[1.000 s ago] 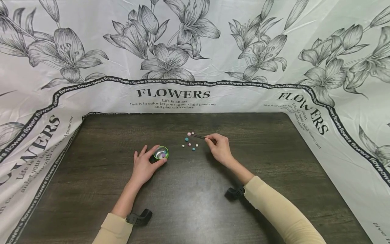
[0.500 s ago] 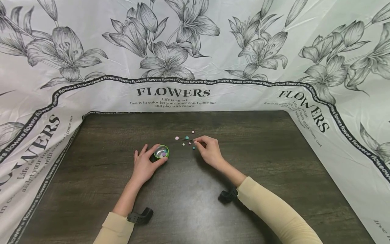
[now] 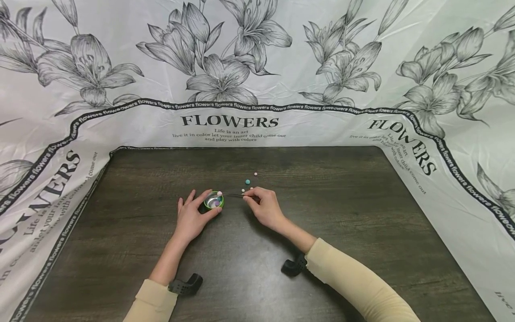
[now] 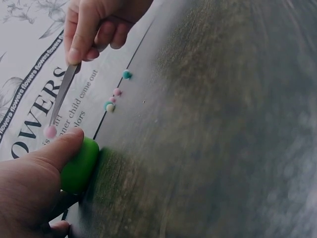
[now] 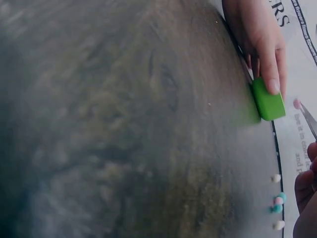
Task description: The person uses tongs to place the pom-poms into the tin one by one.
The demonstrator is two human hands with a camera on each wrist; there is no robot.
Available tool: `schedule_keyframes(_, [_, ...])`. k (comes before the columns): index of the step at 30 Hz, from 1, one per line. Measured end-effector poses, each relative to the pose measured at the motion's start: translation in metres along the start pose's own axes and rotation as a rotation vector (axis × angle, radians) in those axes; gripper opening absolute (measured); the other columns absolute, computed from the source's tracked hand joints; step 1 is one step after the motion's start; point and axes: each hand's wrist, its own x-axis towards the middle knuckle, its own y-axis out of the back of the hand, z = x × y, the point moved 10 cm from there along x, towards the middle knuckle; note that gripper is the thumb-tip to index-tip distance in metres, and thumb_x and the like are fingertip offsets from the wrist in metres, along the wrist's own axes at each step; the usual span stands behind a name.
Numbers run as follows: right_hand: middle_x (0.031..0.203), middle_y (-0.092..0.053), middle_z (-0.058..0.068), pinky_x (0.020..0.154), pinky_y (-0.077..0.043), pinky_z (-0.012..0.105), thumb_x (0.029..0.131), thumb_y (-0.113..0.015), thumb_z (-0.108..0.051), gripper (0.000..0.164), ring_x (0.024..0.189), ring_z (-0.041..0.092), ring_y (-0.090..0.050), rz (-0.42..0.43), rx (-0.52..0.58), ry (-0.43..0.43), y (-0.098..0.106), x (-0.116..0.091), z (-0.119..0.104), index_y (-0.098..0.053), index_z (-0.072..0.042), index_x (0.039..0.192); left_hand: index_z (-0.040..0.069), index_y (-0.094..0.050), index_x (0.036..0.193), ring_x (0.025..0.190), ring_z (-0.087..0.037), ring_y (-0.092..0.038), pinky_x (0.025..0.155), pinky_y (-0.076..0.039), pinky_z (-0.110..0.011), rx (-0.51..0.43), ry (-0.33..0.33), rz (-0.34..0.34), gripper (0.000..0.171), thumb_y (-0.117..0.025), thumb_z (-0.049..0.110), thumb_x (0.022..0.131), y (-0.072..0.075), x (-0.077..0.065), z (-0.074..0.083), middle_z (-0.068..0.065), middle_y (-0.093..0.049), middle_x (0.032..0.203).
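My left hand (image 3: 192, 220) holds a small green cup (image 4: 81, 166) on the table, thumb and fingers on opposite sides of its rim. The inside of the cup is silver, and some purple and blue shows at its bottom in the head view. My right hand (image 3: 265, 209) pinches a pair of dark metal tweezers (image 4: 63, 94), pointed left. At their tips is a pink ball (image 4: 50, 131), above the cup's far rim in the head view. Right of the cup lie several small balls, among them a teal ball (image 3: 247, 182) and a white ball (image 3: 243, 190).
A pale pink ball (image 3: 255, 174) lies farthest back on the dark wood table (image 3: 342, 188). My right hand partly covers the nearer balls in the head view. White floral cloth (image 3: 241, 129) rises behind the table and along its sides.
The tweezers picked up the pink ball from the group, and my right hand carried it left to the cup. My left hand and the cup have stayed in place.
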Motion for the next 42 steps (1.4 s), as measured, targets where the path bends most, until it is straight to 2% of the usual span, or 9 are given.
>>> schedule_keyframes(4, [0.089, -0.074, 0.006, 0.062, -0.048, 0.024, 0.096, -0.071, -0.003, 0.009, 0.061, 0.005, -0.052, -0.015, -0.004, -0.002, -0.004, -0.001, 0.000, -0.078, 0.001, 0.103, 0.009, -0.054, 0.150, 0.151, -0.046, -0.022, 0.118, 0.003, -0.068, -0.001, -0.001, -0.001, 0.072, -0.082, 0.035, 0.090, 0.001, 0.000, 0.000, -0.028, -0.059, 0.138])
schedule_keyframes(10, [0.091, -0.076, 0.007, 0.068, -0.053, 0.025, 0.096, -0.072, -0.003, 0.009, 0.068, 0.008, -0.062, -0.019, -0.008, 0.001, -0.013, 0.000, -0.002, -0.078, 0.000, 0.102, 0.009, -0.054, 0.151, 0.151, -0.046, -0.022, 0.118, 0.003, -0.069, 0.001, -0.002, -0.002, 0.072, -0.082, 0.035, 0.090, 0.002, 0.001, 0.001, -0.028, -0.057, 0.141])
schedule_keyframes(12, [0.093, -0.076, 0.007, 0.067, -0.053, 0.024, 0.096, -0.073, -0.004, 0.010, 0.070, 0.008, -0.064, -0.020, -0.007, 0.003, -0.015, 0.000, -0.003, -0.078, 0.001, 0.102, 0.009, -0.053, 0.151, 0.151, -0.047, -0.022, 0.118, 0.003, -0.069, 0.002, -0.003, -0.002, 0.072, -0.081, 0.035, 0.090, 0.002, 0.002, 0.001, -0.029, -0.057, 0.141])
schedule_keyframes(21, [0.091, -0.075, 0.006, 0.059, -0.048, 0.022, 0.096, -0.072, -0.004, 0.011, 0.064, 0.004, -0.057, -0.045, -0.005, 0.010, -0.019, -0.004, -0.005, -0.078, 0.000, 0.104, 0.009, -0.053, 0.151, 0.151, -0.047, -0.022, 0.118, 0.003, -0.069, 0.002, -0.005, -0.007, 0.072, -0.081, 0.036, 0.090, 0.000, 0.001, 0.000, -0.028, -0.057, 0.140])
schedule_keyframes(27, [0.094, -0.075, 0.006, 0.061, -0.050, 0.023, 0.097, -0.072, -0.006, 0.013, 0.067, 0.007, -0.061, -0.061, 0.004, -0.001, -0.021, -0.006, -0.004, -0.078, -0.001, 0.107, 0.008, -0.053, 0.151, 0.151, -0.047, -0.021, 0.118, 0.003, -0.069, -0.006, -0.011, -0.007, 0.072, -0.081, 0.035, 0.090, 0.000, 0.000, 0.001, -0.029, -0.057, 0.140])
schedule_keyframes(33, [0.099, -0.075, 0.007, 0.067, -0.056, 0.023, 0.097, -0.072, -0.006, 0.014, 0.078, 0.012, -0.069, -0.062, 0.014, -0.009, -0.022, -0.007, -0.003, -0.077, 0.000, 0.109, 0.008, -0.053, 0.151, 0.151, -0.047, -0.021, 0.118, 0.003, -0.069, -0.004, -0.012, -0.007, 0.072, -0.081, 0.036, 0.090, -0.001, 0.000, 0.001, -0.029, -0.057, 0.141])
schedule_keyframes(42, [0.100, -0.075, 0.007, 0.067, -0.055, 0.023, 0.097, -0.072, -0.006, 0.015, 0.078, 0.011, -0.068, -0.051, 0.014, -0.024, -0.019, -0.008, -0.002, -0.078, -0.001, 0.110, 0.009, -0.053, 0.151, 0.151, -0.047, -0.022, 0.118, 0.003, -0.069, -0.001, -0.015, -0.004, 0.073, -0.082, 0.036, 0.090, -0.001, 0.000, 0.000, -0.028, -0.059, 0.139])
